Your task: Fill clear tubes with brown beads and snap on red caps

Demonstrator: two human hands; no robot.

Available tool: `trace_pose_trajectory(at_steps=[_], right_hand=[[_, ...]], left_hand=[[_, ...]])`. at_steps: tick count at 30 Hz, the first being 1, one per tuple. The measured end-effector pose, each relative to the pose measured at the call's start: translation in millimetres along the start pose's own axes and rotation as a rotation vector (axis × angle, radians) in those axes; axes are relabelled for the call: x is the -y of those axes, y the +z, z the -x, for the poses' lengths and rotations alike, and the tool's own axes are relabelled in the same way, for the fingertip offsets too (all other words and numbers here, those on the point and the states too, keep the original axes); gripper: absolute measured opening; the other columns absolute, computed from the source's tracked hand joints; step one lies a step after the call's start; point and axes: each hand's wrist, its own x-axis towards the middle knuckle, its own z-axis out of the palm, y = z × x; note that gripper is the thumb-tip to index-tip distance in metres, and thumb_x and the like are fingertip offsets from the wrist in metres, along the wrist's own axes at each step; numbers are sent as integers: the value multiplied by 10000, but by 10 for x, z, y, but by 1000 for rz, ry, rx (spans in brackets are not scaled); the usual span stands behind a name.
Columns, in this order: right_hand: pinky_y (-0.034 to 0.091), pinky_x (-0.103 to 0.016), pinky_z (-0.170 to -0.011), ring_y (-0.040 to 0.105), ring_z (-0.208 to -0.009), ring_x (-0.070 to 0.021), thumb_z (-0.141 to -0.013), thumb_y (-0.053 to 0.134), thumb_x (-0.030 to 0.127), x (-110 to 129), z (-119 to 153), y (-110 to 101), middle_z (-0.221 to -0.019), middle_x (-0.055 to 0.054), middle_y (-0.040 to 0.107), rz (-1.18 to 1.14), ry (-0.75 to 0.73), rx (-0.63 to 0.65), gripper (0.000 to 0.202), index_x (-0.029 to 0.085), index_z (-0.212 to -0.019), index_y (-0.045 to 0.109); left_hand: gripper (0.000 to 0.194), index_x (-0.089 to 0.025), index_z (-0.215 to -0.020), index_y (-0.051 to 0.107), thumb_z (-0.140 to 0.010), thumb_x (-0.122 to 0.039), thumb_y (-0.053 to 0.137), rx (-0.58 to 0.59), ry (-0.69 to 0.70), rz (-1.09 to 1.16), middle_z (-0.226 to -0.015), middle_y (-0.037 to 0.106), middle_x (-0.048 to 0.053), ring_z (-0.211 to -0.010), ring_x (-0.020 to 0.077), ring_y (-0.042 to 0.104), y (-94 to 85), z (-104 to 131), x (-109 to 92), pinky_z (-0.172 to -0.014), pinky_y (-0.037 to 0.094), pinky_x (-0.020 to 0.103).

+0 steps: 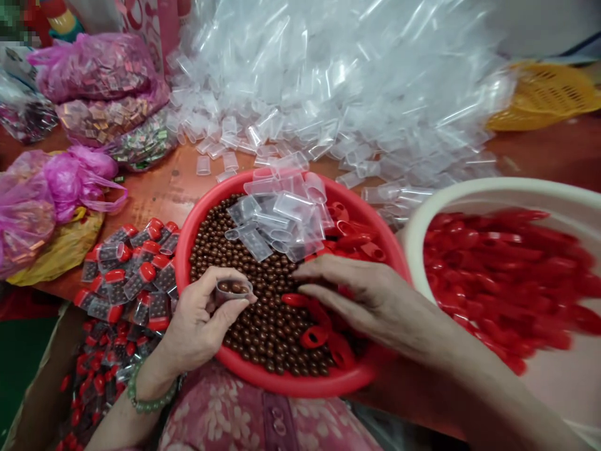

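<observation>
My left hand (195, 326) pinches a short clear plastic tube (233, 288), mouth upward, with brown balls showing inside. The tube is over the left part of a red basin (185, 250). Many small brown balls (272, 338) fill much of this basin. Above its right half is my right hand (375, 291), thumb and forefinger apart and nothing visible between them. Just below its thumb lie loose red plastic caps (314, 337) on the balls. Empty clear tubes (282, 216) are heaped at the basin's far side, beside more red caps (359, 238).
A big heap of clear tubes (328, 81) covers the back. Filled, red-capped tubes (126, 275) pile up at left, above a cardboard box (42, 382). A white basin (417, 244) of red caps stands right. Pink bags (98, 69) and a yellow basket (549, 94) lie behind.
</observation>
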Motion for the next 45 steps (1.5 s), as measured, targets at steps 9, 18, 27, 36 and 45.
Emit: trace_pose_trajectory(at_steps=[9,18,27,36,45], right_hand=[[526,-323,-685,624,-741,-197,-821,455,15,-61,56,303,-835,-69,663,429,-142,96,320,178,-980,680],[567,-308,-717,681,-849,-195,-901,599,432,56,147,200,-981,-39,701,-431,191,-330,252,265,-1086,634],[575,-276,-690,681,-687,-153,-902,631,419,137,116,297,-796,-9,710,-906,195,-330,242,275,-1095,607],[563,-267,-674,666,-721,-160,-946,548,419,91,87,236,-798,-2,683,-709,139,-233,235,280,-1122,616],[519,-266,-629,656,-676,-162,-952,415,197,7,18,493,-834,-56,658,229,-40,118,258,202,-981,671]], left_hand=[[182,-158,-977,653,-838,-275,653,0,-83,-3,-895,694,43,-854,167,666,147,-43,-2,-811,517,282],[146,-161,-925,706,-801,-239,707,77,-128,204,-908,731,55,-874,169,677,216,27,-40,-842,515,286],[250,-149,-924,726,-747,-302,815,104,-118,450,-861,744,52,-815,151,698,225,-68,4,-817,545,271],[201,-149,-963,718,-795,-235,788,142,-93,554,-869,738,38,-813,123,706,237,-114,22,-821,563,245],[226,-163,-1078,667,-861,-198,719,246,-53,677,-961,732,53,-900,120,705,198,-122,89,-854,550,244]])
